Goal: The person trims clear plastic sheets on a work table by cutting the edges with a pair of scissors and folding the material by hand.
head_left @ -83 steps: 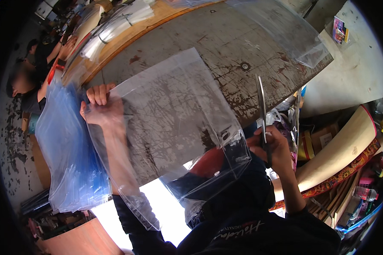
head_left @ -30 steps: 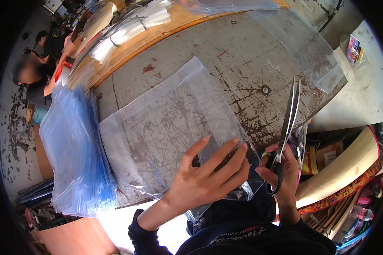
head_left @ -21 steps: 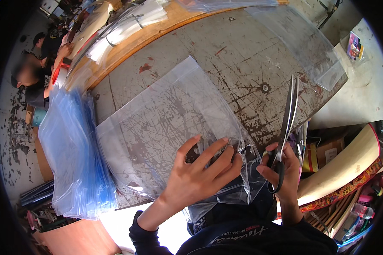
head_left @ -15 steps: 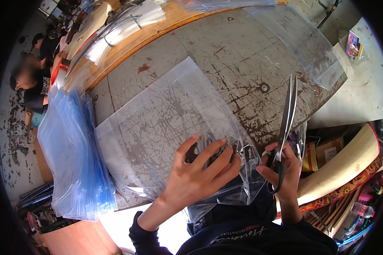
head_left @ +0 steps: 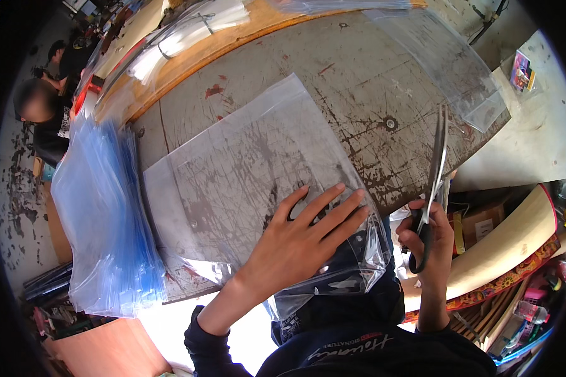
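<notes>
Left hand (head_left: 295,242) barely shifted, fingers spread flat on clear bag (head_left: 245,182), right hand (head_left: 429,235) gripping scissors (head_left: 435,169), handles half-hidden

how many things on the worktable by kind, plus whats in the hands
clear plastic bag under the left hand: 1
clear plastic bag at the far right corner: 1
stack of blue-tinted bags: 1
scissors in the right hand: 1
bundle of clear bags on the wooden board: 1
total: 5
</notes>
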A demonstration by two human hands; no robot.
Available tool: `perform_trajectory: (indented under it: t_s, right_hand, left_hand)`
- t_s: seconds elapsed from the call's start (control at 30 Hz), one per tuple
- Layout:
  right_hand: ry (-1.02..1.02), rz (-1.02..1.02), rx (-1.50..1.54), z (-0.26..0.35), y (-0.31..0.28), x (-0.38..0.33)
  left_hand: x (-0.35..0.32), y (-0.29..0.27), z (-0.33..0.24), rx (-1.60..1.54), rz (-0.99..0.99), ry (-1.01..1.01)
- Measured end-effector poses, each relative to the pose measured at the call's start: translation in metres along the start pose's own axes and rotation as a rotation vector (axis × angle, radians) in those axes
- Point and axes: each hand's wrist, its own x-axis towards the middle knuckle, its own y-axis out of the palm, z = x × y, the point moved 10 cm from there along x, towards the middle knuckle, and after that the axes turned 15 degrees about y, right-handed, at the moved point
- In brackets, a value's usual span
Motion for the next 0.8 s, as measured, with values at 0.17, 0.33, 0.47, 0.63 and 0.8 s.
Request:
perform_trajectory:
  t_s: [0.17, 0.33, 0.47, 0.63, 0.8]
  right_hand:
    - [0.01, 0.074, -0.011, 0.004, 0.004, -0.013]
    - [0.033, 0.144, -0.055, -0.002, 0.019, -0.021]
    - [0.052, 0.086, -0.055, -0.005, 0.017, -0.022]
    - [0.079, 0.051, -0.054, -0.01, 0.011, -0.02]
    - [0.108, 0.06, 0.014, -0.014, 0.011, -0.017]
  left_hand:
    - [0.004, 0.004, 0.002, -0.024, 0.051, -0.045]
    - [0.005, 0.003, 0.003, 0.006, 0.046, -0.056]
    - [0.007, 0.002, 0.003, 0.023, 0.038, -0.056]
    - [0.008, -0.001, 0.002, -0.011, 0.026, -0.058]
    - [0.007, 0.0, 0.004, 0.003, 0.007, -0.057]
